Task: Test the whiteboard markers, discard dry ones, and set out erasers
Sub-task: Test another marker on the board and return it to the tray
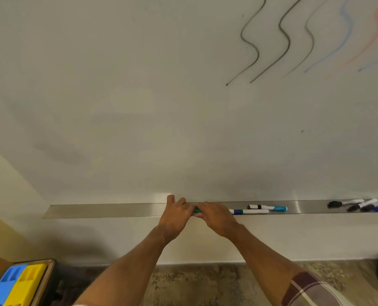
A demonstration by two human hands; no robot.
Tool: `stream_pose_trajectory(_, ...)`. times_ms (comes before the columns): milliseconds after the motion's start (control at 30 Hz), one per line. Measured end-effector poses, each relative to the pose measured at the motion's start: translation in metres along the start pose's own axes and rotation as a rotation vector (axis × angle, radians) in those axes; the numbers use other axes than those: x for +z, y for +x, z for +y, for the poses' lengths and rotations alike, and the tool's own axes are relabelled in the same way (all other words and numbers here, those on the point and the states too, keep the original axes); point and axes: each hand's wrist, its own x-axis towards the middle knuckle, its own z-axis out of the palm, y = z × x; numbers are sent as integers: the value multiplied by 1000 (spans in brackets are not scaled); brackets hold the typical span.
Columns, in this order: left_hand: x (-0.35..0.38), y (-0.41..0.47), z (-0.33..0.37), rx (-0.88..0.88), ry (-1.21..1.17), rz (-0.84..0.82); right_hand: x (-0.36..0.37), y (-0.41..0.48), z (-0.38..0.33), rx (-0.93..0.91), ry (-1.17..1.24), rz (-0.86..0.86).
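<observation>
Whiteboard (139, 96) fills most of the view, with a long metal tray (108, 210) along its lower edge. Over that tray a green marker (197, 210) is gripped at both ends: the left hand (175, 214) curls its fingers round one end with the thumb up, and the right hand (216, 217) closes over the other, so only a short green stretch shows between them. Just right of the right hand two loose markers (248, 211) lie flat in the tray. Well beyond them on the same side lies a marker cluster (360, 205). Above and right of the hands, wavy test lines (253, 49) in black, blue and red cross the board. Far below and left of the left hand sit blue and yellow blocks (13, 286) in a brown container.
</observation>
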Motion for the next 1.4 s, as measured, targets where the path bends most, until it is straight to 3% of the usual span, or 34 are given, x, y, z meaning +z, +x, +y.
stream_pose_trajectory(200,-16,-12,-13,109,49,61,-7,-10,-20,-6,38,84)
stream_pose_trajectory(433,-19,-25,-23,137,53,123,-8,-25,-22,49,-84,138)
stream_pose_trajectory(567,-26,-22,-27,47,21,263,-23,-23,-29,146,75,227)
stream_pose_trajectory(767,-53,7,-49,-10,63,479,-58,-1,-25,108,113,411)
stream_pose_trajectory(1167,-254,134,-98,107,190,1002,-256,56,-71,-280,256,1038)
stream_pose_trajectory(1400,-347,182,-120,100,220,1189,-332,74,-84,-444,153,1066)
